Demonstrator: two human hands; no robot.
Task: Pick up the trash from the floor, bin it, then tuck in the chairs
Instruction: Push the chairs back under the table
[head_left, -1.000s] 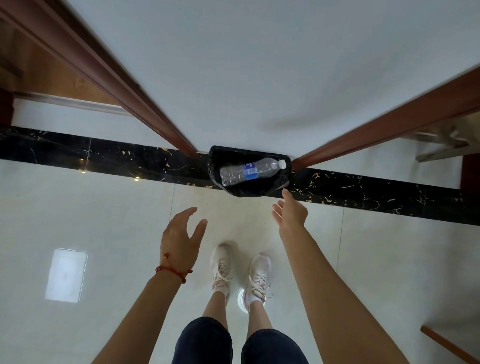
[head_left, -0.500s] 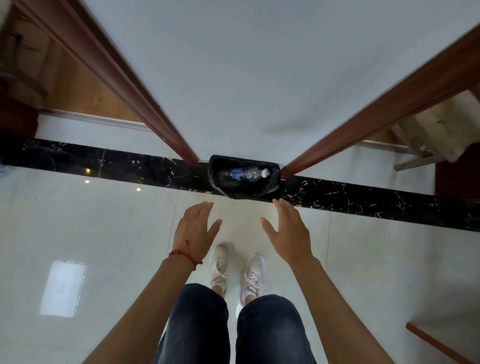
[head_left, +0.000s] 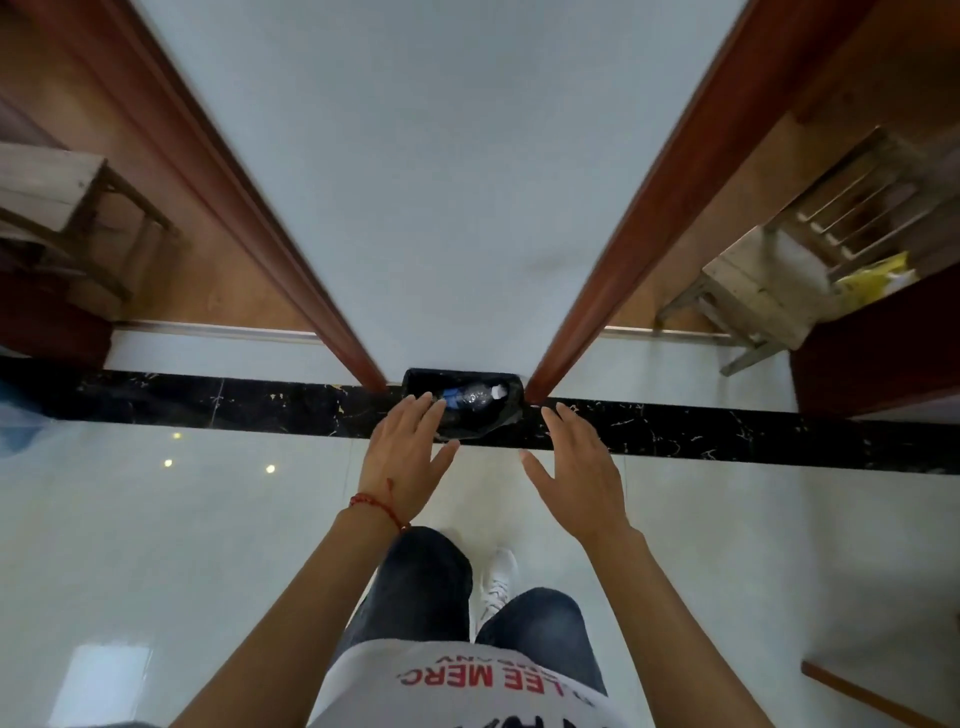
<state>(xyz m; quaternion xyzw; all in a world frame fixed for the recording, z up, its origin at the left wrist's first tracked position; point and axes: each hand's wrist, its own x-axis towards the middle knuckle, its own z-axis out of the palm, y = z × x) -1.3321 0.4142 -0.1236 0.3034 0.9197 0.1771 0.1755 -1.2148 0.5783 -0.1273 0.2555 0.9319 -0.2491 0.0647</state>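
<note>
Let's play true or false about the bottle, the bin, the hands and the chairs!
1. The bottle lies inside the black bin. True.
2. The left hand is holding the bottle. False: it is open and holds nothing.
3. The right hand is a closed fist. False: its fingers are spread.
4. A red string is on the left wrist. True.
5. A wooden chair stands at the right. True.

Open floor (head_left: 208, 545) flanks the bin (head_left: 511, 415), hemmed behind by two wooden door frames (head_left: 566, 364)
</note>
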